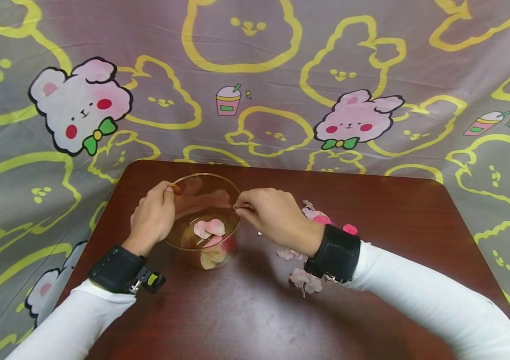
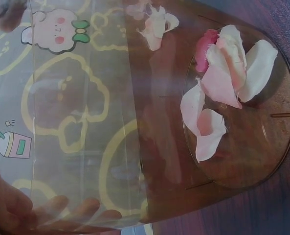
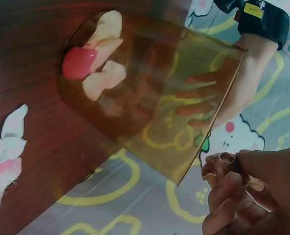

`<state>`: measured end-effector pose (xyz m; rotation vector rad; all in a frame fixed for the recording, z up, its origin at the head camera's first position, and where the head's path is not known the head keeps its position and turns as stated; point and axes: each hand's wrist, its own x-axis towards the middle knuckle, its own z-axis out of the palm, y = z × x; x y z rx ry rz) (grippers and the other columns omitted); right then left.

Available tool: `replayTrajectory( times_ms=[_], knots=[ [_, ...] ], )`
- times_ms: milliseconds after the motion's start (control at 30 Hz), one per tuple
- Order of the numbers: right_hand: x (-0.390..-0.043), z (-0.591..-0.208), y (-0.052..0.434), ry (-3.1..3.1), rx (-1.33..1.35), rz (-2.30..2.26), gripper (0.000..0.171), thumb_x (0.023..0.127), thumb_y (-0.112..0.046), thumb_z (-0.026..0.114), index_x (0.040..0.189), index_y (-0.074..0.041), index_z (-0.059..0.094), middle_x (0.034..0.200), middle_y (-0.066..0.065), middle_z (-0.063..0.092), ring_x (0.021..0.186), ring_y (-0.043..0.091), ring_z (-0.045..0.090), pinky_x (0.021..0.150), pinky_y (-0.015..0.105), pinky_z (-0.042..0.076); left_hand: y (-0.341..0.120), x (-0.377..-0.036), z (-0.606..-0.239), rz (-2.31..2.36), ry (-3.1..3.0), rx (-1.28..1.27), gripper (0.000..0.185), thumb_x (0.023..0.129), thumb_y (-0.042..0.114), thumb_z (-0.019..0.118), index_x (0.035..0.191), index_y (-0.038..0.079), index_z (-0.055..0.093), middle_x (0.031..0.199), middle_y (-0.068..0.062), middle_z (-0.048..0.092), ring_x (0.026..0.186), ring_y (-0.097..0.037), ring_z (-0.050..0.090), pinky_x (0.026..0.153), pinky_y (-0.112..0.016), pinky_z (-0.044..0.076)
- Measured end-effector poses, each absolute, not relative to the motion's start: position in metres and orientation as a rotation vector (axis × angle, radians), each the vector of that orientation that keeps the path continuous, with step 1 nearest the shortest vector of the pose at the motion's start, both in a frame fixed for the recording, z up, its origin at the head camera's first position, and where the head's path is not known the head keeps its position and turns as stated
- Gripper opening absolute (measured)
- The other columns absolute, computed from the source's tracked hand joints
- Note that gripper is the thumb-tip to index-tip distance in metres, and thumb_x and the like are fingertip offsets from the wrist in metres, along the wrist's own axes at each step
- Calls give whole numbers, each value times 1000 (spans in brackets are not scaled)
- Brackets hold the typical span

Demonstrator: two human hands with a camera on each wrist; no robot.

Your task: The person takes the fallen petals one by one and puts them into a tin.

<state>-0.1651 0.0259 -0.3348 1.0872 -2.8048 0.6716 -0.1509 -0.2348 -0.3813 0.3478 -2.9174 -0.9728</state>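
Note:
A clear amber plastic cup [image 1: 205, 200] stands upright on the dark wooden table [image 1: 255, 310]. Pink and cream petals [image 1: 210, 229] lie on its bottom [image 2: 223, 83] [image 3: 100, 54]. My left hand [image 1: 153, 217] grips the cup's left wall, its fingers [image 2: 61, 208] showing through the plastic [image 3: 203, 93]. My right hand [image 1: 264, 212] hovers at the cup's right rim. It pinches a small crumpled pale flower piece [image 3: 223, 169] between thumb and fingertips, just over the rim.
Loose pink and white blossoms [image 1: 320, 216] lie on the table right of the cup, more [image 1: 304, 280] near my right wrist and beside the cup [image 3: 5, 152]. A cartoon-bunny cloth [image 1: 354, 120] covers the backdrop and the floor around the table.

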Motion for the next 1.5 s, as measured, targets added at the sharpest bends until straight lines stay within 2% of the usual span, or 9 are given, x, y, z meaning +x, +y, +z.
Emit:
replayTrajectory(
  times_ms=[167, 467, 967, 1300, 1500],
  knots=[
    [-161, -334, 14, -2779, 1115, 653, 11, 97, -26, 69, 104, -21, 76, 94, -8, 74, 86, 8, 69, 71, 38, 56, -236, -151, -382, -980, -2915, 345, 48, 110, 35, 20, 132, 13, 57, 130, -21, 64, 115, -52, 60, 81, -63, 44],
    [-157, -340, 2, -2828, 1161, 610, 9, 97, -26, 69, 102, -23, 76, 94, -9, 75, 89, 9, 72, 69, 40, 56, -236, -151, -382, -991, -2914, 342, 48, 110, 35, 21, 132, 13, 57, 129, -21, 65, 114, -51, 61, 82, -63, 44],
    [-156, -341, -10, -2847, 1232, 614, 10, 97, -29, 68, 100, -25, 77, 92, -12, 75, 86, 6, 69, 70, 36, 55, -235, -150, -381, -984, -2916, 351, 47, 110, 33, 21, 133, 11, 56, 133, -21, 63, 116, -52, 60, 82, -63, 44],
    [-159, -339, -9, -2888, 1195, 539, 16, 94, -37, 71, 103, -24, 76, 88, -11, 73, 79, 8, 65, 63, 35, 51, -236, -149, -381, -985, -2906, 348, 47, 110, 33, 21, 131, 12, 57, 133, -21, 63, 115, -52, 61, 81, -63, 44],
    [-166, -333, -2, -2892, 1147, 601, 16, 93, -32, 73, 105, -20, 75, 92, -8, 75, 82, 9, 67, 63, 35, 52, -236, -149, -381, -968, -2912, 339, 46, 110, 33, 21, 131, 12, 57, 132, -21, 64, 115, -53, 61, 81, -64, 45]
  ],
)
